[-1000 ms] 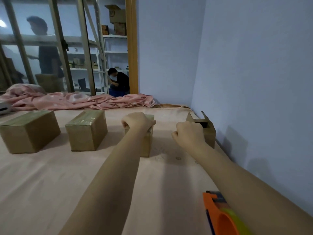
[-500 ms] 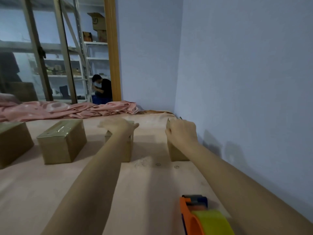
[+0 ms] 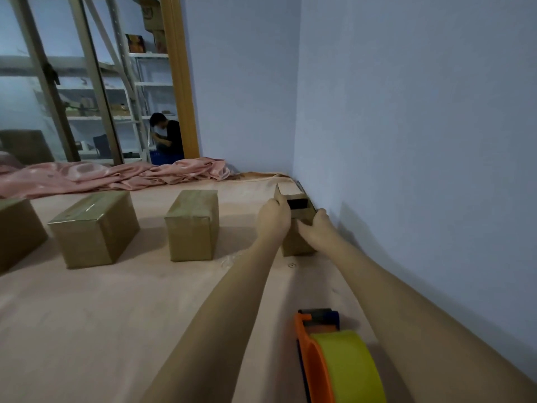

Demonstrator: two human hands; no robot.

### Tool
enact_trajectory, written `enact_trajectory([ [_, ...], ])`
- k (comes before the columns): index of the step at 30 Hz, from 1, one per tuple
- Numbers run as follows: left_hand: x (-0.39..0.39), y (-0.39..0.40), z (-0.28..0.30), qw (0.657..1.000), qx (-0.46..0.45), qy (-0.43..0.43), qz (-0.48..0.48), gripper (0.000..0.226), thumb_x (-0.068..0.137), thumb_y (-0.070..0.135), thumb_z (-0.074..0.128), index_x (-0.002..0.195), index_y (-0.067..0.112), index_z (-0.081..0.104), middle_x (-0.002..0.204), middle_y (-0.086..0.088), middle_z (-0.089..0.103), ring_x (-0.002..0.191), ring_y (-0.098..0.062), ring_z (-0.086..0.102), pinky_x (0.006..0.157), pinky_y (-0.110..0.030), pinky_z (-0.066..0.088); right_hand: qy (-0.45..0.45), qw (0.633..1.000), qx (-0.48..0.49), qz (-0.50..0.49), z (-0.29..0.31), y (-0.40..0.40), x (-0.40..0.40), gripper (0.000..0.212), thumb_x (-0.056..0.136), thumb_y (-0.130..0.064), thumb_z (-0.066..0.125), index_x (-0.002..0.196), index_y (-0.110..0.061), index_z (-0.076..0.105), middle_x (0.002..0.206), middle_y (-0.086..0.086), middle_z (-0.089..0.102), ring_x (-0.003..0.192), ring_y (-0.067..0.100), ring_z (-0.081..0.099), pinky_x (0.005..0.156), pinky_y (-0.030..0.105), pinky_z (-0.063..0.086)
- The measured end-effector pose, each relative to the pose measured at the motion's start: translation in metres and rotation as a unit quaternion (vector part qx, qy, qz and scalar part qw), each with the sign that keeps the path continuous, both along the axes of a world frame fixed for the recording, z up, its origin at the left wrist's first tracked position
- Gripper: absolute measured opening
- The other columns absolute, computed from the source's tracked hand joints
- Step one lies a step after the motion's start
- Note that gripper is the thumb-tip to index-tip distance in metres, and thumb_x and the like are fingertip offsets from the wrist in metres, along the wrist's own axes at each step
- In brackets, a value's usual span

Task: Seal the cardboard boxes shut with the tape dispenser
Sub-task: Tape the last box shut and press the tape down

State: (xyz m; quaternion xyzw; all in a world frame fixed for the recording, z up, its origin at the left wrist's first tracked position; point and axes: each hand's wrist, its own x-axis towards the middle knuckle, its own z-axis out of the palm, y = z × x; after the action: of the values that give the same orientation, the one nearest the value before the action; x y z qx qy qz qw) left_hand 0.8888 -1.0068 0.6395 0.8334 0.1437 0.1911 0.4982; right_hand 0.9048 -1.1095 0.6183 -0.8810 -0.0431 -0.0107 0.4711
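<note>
An unsealed cardboard box [image 3: 296, 245] stands at the far right by the wall, its top flaps partly up with a dark gap showing. My left hand [image 3: 273, 221] grips its left side and my right hand [image 3: 316, 228] grips its right front edge. Two taped boxes, one in the middle [image 3: 193, 225] and one to its left [image 3: 94, 228], stand in a row, and a third box [image 3: 17, 228] is cut off at the left edge. The orange tape dispenser [image 3: 334, 356] with its yellow-green roll lies near me between my forearms.
The boxes sit on a pale pink surface [image 3: 116, 315]. A blue wall [image 3: 421, 141] runs close along the right. A crumpled pink cloth [image 3: 116, 175] lies along the back. Behind glass, a person in black [image 3: 168, 138] crouches by shelves.
My left hand left the middle taped box and moved right onto the open box. My right hand shifted to that box's right edge. The view panned right.
</note>
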Motion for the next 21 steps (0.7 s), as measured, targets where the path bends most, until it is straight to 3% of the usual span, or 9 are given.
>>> enact_trajectory([
  [3, -0.001, -0.005, 0.001, 0.999, -0.031, -0.027, 0.005, 0.057, 0.102, 0.041, 0.019, 0.101, 0.005, 0.062, 0.094, -0.010, 0.060, 0.093, -0.027, 0.057, 0.078, -0.031, 0.037, 0.020, 0.999, -0.038, -0.014, 0.000, 0.003, 0.000, 0.100, 0.063, -0.054, 0.073, 0.135, -0.009, 0.022, 0.130, 0.009, 0.045, 0.112, 0.029, 0.051, 0.093, 0.045, 0.048],
  [6, -0.010, -0.011, 0.007, 0.998, -0.020, -0.056, 0.020, 0.049, 0.101, 0.039, 0.019, 0.079, 0.016, 0.056, 0.078, 0.001, 0.054, 0.074, -0.017, 0.051, 0.063, -0.028, 0.035, -0.032, 0.996, -0.073, -0.047, 0.007, 0.003, -0.005, 0.101, 0.060, -0.052, 0.076, 0.133, -0.011, 0.019, 0.131, 0.010, 0.044, 0.112, 0.031, 0.051, 0.093, 0.048, 0.047],
  [9, -0.027, -0.017, 0.018, 0.997, 0.012, -0.076, 0.024, 0.045, 0.100, 0.036, 0.019, 0.105, 0.013, 0.057, 0.093, -0.001, 0.053, 0.079, -0.017, 0.048, 0.066, -0.027, 0.033, -0.082, 0.993, -0.040, -0.077, 0.024, -0.001, -0.019, 0.095, 0.064, -0.044, 0.078, 0.131, -0.012, 0.019, 0.127, 0.012, 0.046, 0.108, 0.033, 0.053, 0.089, 0.050, 0.048],
  [11, -0.041, -0.021, 0.026, 0.996, 0.007, -0.086, 0.012, 0.041, 0.098, 0.032, 0.022, 0.105, 0.011, 0.057, 0.097, -0.004, 0.056, 0.080, -0.018, 0.050, 0.063, -0.027, 0.033, -0.092, 0.992, -0.022, -0.078, 0.037, -0.007, -0.034, 0.092, 0.063, -0.044, 0.079, 0.128, -0.011, 0.023, 0.124, 0.011, 0.047, 0.107, 0.032, 0.053, 0.089, 0.049, 0.048],
  [14, -0.071, -0.014, 0.036, 0.992, -0.041, -0.115, 0.007, 0.031, 0.097, 0.026, 0.029, 0.088, 0.012, 0.056, 0.085, -0.003, 0.059, 0.079, -0.020, 0.055, 0.062, -0.031, 0.039, -0.089, 0.995, 0.022, -0.027, 0.055, -0.022, -0.066, 0.100, 0.055, -0.053, 0.082, 0.127, -0.011, 0.027, 0.122, 0.005, 0.051, 0.106, 0.026, 0.055, 0.090, 0.045, 0.048],
  [18, -0.126, 0.020, 0.041, 0.973, -0.175, -0.146, 0.044, 0.022, 0.098, 0.019, 0.034, 0.097, 0.013, 0.055, 0.090, -0.003, 0.062, 0.084, -0.020, 0.061, 0.080, -0.038, 0.050, -0.123, 0.990, 0.053, 0.052, 0.079, -0.039, -0.119, 0.104, 0.038, -0.063, 0.079, 0.123, -0.020, 0.036, 0.117, -0.006, 0.055, 0.106, 0.018, 0.056, 0.089, 0.044, 0.050],
  [21, -0.175, 0.047, 0.037, 0.957, -0.236, -0.156, 0.055, 0.020, 0.096, 0.015, 0.039, 0.092, 0.013, 0.058, 0.082, 0.001, 0.061, 0.070, -0.011, 0.057, 0.066, -0.026, 0.047, -0.141, 0.978, 0.123, 0.096, 0.092, -0.048, -0.161, 0.097, 0.041, -0.058, 0.083, 0.121, -0.023, 0.040, 0.113, -0.013, 0.056, 0.102, 0.003, 0.057, 0.080, 0.028, 0.053],
])
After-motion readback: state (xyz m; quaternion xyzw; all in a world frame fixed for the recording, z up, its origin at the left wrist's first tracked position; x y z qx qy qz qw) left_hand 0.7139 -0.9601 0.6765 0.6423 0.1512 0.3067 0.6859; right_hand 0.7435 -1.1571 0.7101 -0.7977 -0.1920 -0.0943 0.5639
